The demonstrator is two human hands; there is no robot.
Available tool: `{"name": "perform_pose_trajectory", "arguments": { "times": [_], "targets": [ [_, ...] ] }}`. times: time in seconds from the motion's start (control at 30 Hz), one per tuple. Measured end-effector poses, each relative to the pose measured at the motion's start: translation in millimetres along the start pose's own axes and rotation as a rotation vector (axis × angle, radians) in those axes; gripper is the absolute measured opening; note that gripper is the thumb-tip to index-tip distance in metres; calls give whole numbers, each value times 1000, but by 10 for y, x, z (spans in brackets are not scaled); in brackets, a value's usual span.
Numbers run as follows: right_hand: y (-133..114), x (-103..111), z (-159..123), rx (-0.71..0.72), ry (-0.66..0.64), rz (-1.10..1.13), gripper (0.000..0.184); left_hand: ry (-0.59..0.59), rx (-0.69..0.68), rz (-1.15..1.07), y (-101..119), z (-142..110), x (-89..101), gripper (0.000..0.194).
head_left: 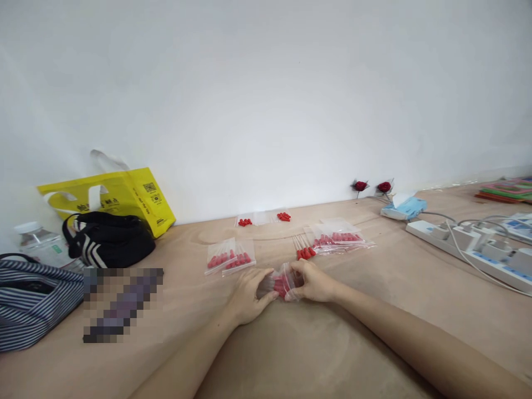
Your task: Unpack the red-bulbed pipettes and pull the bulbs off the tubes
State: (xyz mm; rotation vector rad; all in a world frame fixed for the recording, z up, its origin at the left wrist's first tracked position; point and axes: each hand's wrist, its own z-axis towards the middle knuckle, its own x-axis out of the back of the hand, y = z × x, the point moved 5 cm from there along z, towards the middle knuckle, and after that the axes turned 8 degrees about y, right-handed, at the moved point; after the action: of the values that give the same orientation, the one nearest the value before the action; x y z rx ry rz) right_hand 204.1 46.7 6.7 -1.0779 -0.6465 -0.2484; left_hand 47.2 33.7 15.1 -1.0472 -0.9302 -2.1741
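The surface (282,354) carried every item noted. The yellow carrier bag (120,191), at the far left, bore dark characters on its front, partly covered by a white handle and not fully legible. Its side panel showed two square codes and a line of small lettering, also unreadable. The striped bag (39,305) lay nearest on that side; no lettering could be made out. The white power strip (430,230) at right had plugs fitted. The black bag (120,241) carried pale diagonal stripes. A bottle (41,244) behind it had a label with green marking, too small to read.

The left hand (251,296) had its grip curved around the left end of a clear bag (286,280), fingers above and thumb below. The right hand (313,280) held a narrower grip, fingers and thumb closed on the other end. That bag sat between the hands, near the middle of the surface, with red-tipped contents. Just beyond lay loose red-tipped sticks (305,252), heads toward the hands.
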Motion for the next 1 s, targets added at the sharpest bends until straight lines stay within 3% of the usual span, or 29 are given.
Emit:
{"name": "perform_pose_trajectory", "arguments": {
  "times": [0.3,0.43,0.63,0.8,1.0],
  "targets": [
    [-79,16,35,92,-74,-299,49,-10,-10,-33,-16,18,-2,42],
    [-73,39,34,80,-51,-313,62,-9,21,-36,-13,26,24,43],
    [-26,-25,37,-43,-115,-47,28,-11,32,-43,6,28,42,40],
    [28,-72,34,-100,-72,93,27,-23,47,-59,-11,29,30,40],
    [91,-114,46,-145,-120,165,18,-30,58,-62,-28,24,28,39]
  ]
}}
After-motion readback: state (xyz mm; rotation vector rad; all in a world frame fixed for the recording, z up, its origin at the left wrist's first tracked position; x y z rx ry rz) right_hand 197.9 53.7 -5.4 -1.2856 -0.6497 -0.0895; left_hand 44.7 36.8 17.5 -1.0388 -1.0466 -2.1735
